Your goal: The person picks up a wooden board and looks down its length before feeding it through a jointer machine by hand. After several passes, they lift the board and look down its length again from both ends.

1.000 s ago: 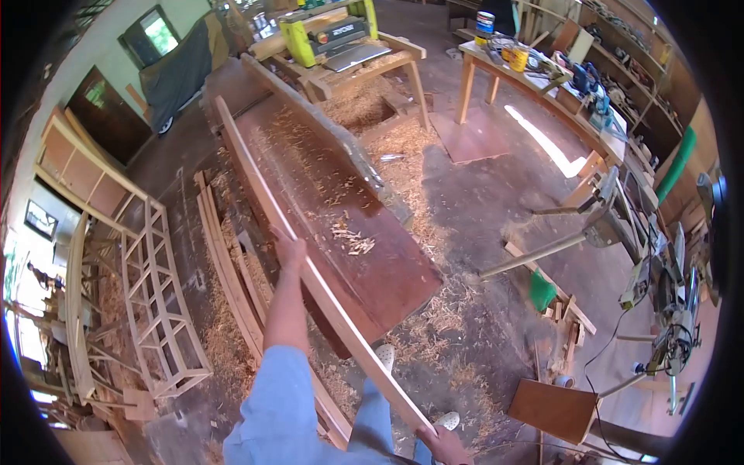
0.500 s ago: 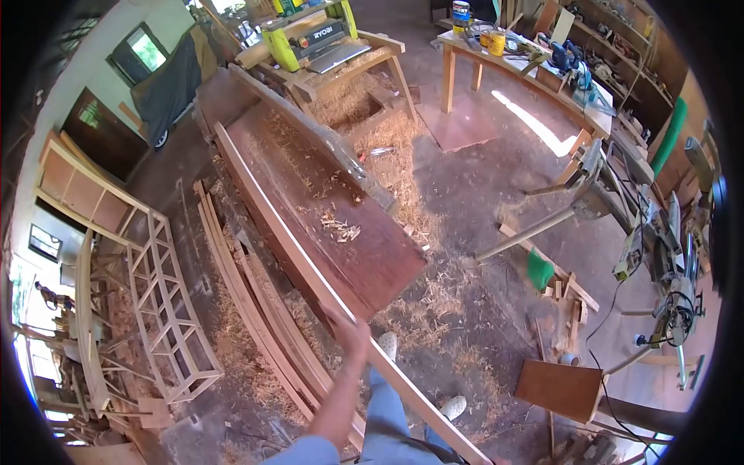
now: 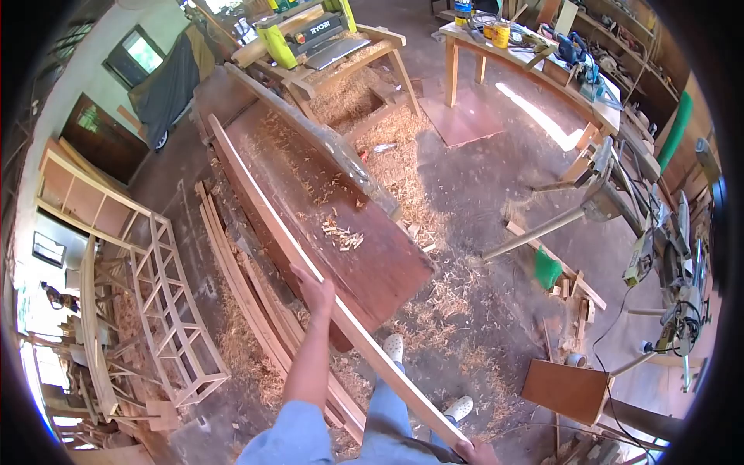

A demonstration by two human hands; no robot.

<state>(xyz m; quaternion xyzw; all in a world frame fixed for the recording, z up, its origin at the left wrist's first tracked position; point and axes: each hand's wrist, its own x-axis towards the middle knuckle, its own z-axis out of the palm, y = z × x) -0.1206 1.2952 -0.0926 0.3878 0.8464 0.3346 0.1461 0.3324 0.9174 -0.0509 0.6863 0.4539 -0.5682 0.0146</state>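
A long, narrow wooden board [image 3: 368,349] runs slantwise from the far left down to the lower right, over the edge of a wide reddish-brown panel [image 3: 387,271]. My left hand [image 3: 315,294] is wrapped round the board near its middle, arm stretched forward. At the bottom edge, my right hand [image 3: 477,452] grips the board's near end; only part of that hand shows. Wood shavings [image 3: 342,236] lie on the panel beside the board.
Several long boards [image 3: 256,310] lie on the floor to the left, near a slatted wooden frame [image 3: 174,310]. A green planer [image 3: 310,39] stands ahead on a wooden stand. A worktable [image 3: 527,58] with cans and tools is at the back right. Shavings cover the floor.
My left hand has moved forward along the board, up and left in view. My right hand has come into view at the near end. The board's far end has shifted slightly up and left.
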